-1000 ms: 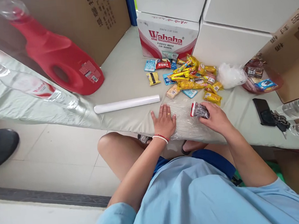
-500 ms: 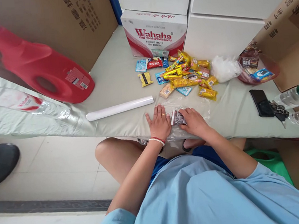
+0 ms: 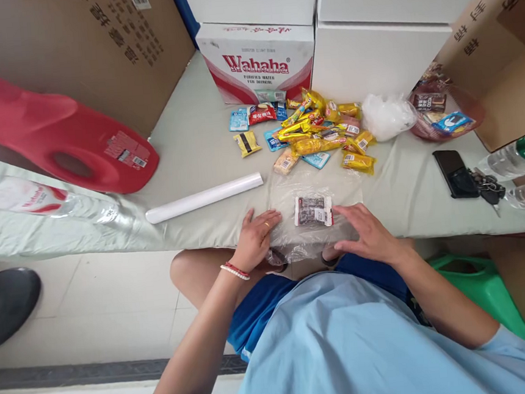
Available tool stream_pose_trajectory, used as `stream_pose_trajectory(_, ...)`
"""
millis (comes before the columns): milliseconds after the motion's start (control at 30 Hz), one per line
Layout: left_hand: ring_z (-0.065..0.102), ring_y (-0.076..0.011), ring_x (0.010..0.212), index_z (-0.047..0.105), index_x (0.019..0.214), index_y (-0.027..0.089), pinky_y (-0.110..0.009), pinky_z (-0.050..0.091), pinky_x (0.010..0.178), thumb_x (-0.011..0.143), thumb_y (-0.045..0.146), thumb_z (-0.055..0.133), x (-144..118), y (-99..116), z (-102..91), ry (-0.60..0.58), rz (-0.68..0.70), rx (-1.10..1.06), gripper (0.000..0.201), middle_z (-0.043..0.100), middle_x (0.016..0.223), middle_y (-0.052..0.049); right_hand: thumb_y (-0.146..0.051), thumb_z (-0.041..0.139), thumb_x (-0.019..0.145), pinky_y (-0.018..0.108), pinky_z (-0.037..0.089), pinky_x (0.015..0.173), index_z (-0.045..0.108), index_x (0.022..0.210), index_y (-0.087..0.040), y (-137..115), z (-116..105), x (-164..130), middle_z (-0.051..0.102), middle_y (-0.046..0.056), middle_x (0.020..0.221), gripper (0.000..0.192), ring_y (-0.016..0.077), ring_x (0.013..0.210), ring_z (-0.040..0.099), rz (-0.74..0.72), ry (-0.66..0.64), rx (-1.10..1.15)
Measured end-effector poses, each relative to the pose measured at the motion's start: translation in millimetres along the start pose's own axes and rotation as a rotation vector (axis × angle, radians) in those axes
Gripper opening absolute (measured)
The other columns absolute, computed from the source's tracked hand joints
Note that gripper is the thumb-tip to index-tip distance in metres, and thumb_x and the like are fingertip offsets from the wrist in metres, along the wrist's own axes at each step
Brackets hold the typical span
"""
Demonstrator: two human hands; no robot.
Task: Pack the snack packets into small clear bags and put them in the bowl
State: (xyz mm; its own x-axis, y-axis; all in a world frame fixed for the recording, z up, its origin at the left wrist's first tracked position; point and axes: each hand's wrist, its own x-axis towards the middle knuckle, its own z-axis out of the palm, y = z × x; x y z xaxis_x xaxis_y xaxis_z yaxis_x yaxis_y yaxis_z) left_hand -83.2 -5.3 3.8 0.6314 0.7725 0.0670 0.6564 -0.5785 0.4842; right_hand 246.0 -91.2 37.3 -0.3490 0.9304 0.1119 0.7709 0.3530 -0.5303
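A small dark-brown snack packet [image 3: 313, 211] with white ends lies flat on a clear plastic film [image 3: 284, 186] spread in front of me. The film's near edge hangs over the table's front. My left hand [image 3: 253, 242] is at the film's left edge, its fingers stretched out toward the right. Just right of the packet, my right hand [image 3: 369, 232] is open, thumb and fingers apart, holding nothing. A white roll [image 3: 205, 198] lies left of the film. Behind the film is a pile of wrapped snacks [image 3: 317, 144], mostly yellow.
A Wahaha carton [image 3: 257, 62] stands at the back beside white boxes [image 3: 379, 58]. At left are a red jug [image 3: 68, 128] and a clear bottle [image 3: 37, 198]. A crumpled white plastic bag [image 3: 386, 115], a bowl of snacks [image 3: 475, 108], a phone [image 3: 456, 174] and keys [image 3: 489, 186] are at right.
My right hand has let go of the snack packet and drawn back to the right. My left hand has moved left and toward me. The packet now lies uncovered on the film.
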Motion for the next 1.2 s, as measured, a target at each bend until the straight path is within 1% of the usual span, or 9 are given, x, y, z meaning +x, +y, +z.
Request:
stream_pose_trajectory(100,0.047,-0.0196,0.150,0.061,0.144,0.028,-0.053,0.020,0.130,0.078,0.008,0.043,-11,-8,-11.7,-0.125,0.098,-0.002,0.072,0.057,0.155,-0.005,-0.051,0.071,0.091,0.051,0.050,0.095,0.049,0.154,-0.025,3,8,-21,0.071,0.014,0.119,0.072,0.0340,0.108,0.058,0.045,-0.092,-0.036)
stream_pose_trajectory(200,0.038,-0.0249,0.155,0.055,0.151,0.027,-0.056,0.013,0.131,0.080,0.015,0.052,-19,-9,-18.1,-0.218,0.140,0.005,0.072,0.045,0.164,-0.009,-0.034,0.058,0.100,0.046,0.049,0.085,0.072,0.124,-0.024,8,13,-29,0.073,0.010,0.091,0.030,0.0291,0.093,0.059,0.058,-0.128,0.010)
stream_pose_trajectory(267,0.037,-0.0268,0.156,0.058,0.148,0.027,-0.057,0.013,0.131,0.085,0.021,0.055,-21,-6,-18.1,-0.226,0.121,-0.010,0.063,0.045,0.164,-0.010,-0.033,0.055,0.100,0.043,0.049,0.082,0.076,0.104,-0.026,9,8,-28,0.069,0.007,0.081,0.022,0.0265,0.086,0.058,0.037,-0.108,0.110)
stream_pose_trajectory(367,0.047,-0.0257,0.149,0.074,0.119,0.026,-0.054,0.025,0.129,0.097,0.035,0.051,-17,-4,-14.4,-0.097,0.055,-0.131,0.033,0.066,0.146,-0.009,-0.042,0.061,0.097,0.043,0.051,0.085,0.075,0.094,-0.027,8,-8,-18,0.066,0.007,0.085,0.021,0.0257,0.089,0.060,0.069,-0.007,0.251)
stream_pose_trajectory(467,0.059,-0.0226,0.136,0.073,0.093,0.024,-0.043,0.045,0.118,0.102,0.041,0.047,-2,-5,-10.8,0.104,-0.026,-0.327,0.032,0.078,0.117,-0.009,-0.049,0.069,0.093,0.041,0.051,0.090,0.072,0.089,-0.025,9,-25,-4,0.065,0.007,0.099,0.024,0.0238,0.097,0.062,0.154,0.073,0.405)
stream_pose_trajectory(767,0.064,-0.0287,0.114,0.057,0.067,0.025,-0.044,0.050,0.104,0.091,0.038,0.057,46,-11,6.5,0.305,-0.384,-0.164,0.028,0.072,0.089,-0.008,-0.062,0.086,0.066,0.025,0.039,0.059,0.059,0.083,-0.021,54,-18,32,0.058,-0.004,0.072,0.052,0.0113,0.062,0.049,0.597,0.277,0.758)
stream_pose_trajectory(900,0.061,-0.0306,0.110,0.062,0.077,0.023,-0.047,0.048,0.104,0.090,0.036,0.059,47,-11,11.9,0.354,-0.401,-0.072,0.019,0.068,0.099,-0.011,-0.054,0.078,0.072,0.026,0.040,0.060,0.061,0.080,-0.021,68,-10,30,0.061,-0.002,0.073,0.039,0.0129,0.064,0.052,0.611,0.248,0.585)
stream_pose_trajectory(1100,0.055,-0.0326,0.117,0.068,0.112,0.016,-0.051,0.040,0.106,0.095,0.028,0.055,34,16,-5.9,0.767,-0.366,0.160,0.024,0.063,0.115,-0.017,-0.043,0.065,0.082,0.029,0.045,0.065,0.064,0.085,-0.022,71,-10,22,0.068,0.001,0.077,0.021,0.0163,0.067,0.059,0.601,0.113,0.315)
stream_pose_trajectory(1200,0.059,-0.0289,0.111,0.072,0.110,0.021,-0.047,0.040,0.097,0.097,0.018,0.051,33,48,-10.1,0.657,-0.110,0.214,0.025,0.069,0.110,-0.012,-0.038,0.063,0.085,0.032,0.048,0.072,0.065,0.090,-0.021,73,-16,27,0.070,0.003,0.084,0.017,0.0195,0.075,0.063,0.562,0.081,0.151)
